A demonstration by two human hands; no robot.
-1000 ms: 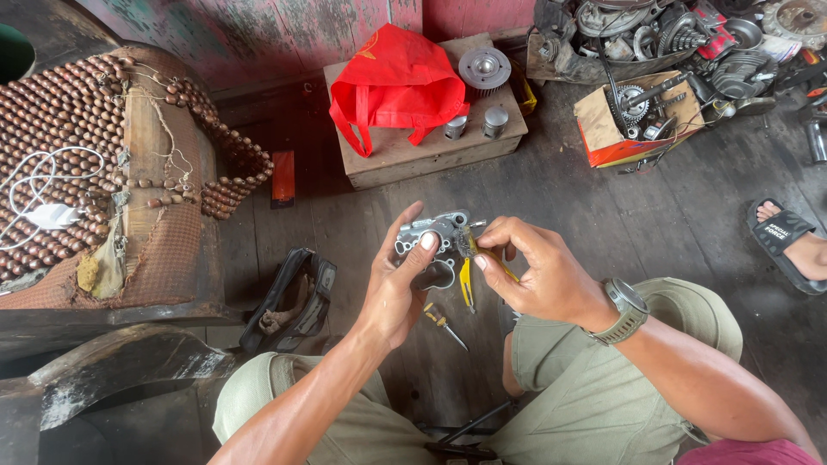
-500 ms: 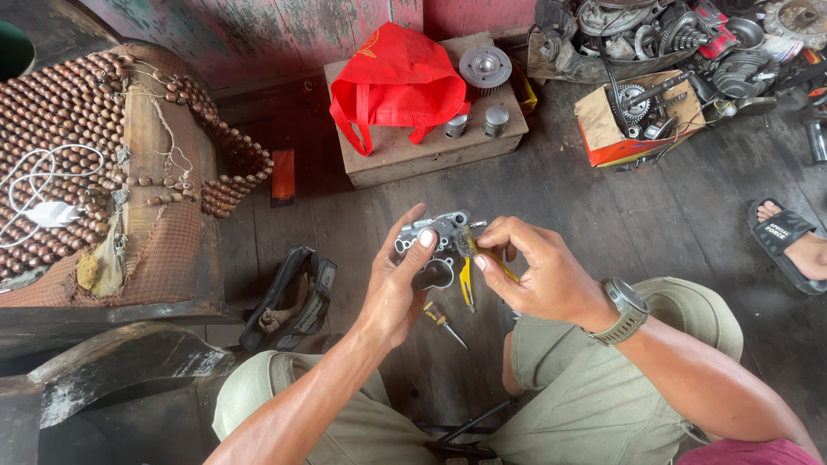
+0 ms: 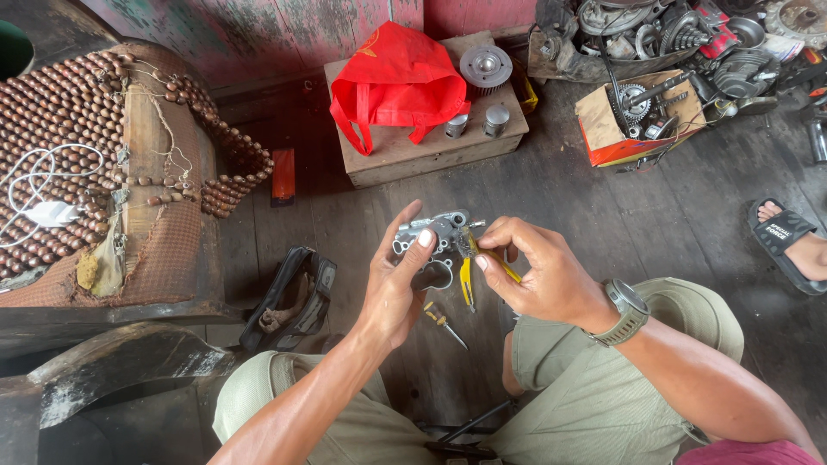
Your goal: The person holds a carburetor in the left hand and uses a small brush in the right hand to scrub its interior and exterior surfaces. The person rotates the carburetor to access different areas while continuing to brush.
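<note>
Left hand (image 3: pixel 398 288) clamps the silver cast-metal pump housing (image 3: pixel 428 245), likely heavy, rigid; right hand (image 3: pixel 536 274) squeezes yellow-handled pliers (image 3: pixel 467 274) on it

grey metal engine part with round holes (image 3: pixel 431 245) | held up over the knees, above the floor || yellow-handled pliers (image 3: pixel 469 263) | tips touching the part, handles pointing down

Pliers' tips (image 3: pixel 466 244) behind metal part (image 3: pixel 431 237); sandalled foot (image 3: pixel 792 245) cropped at edge.
</note>
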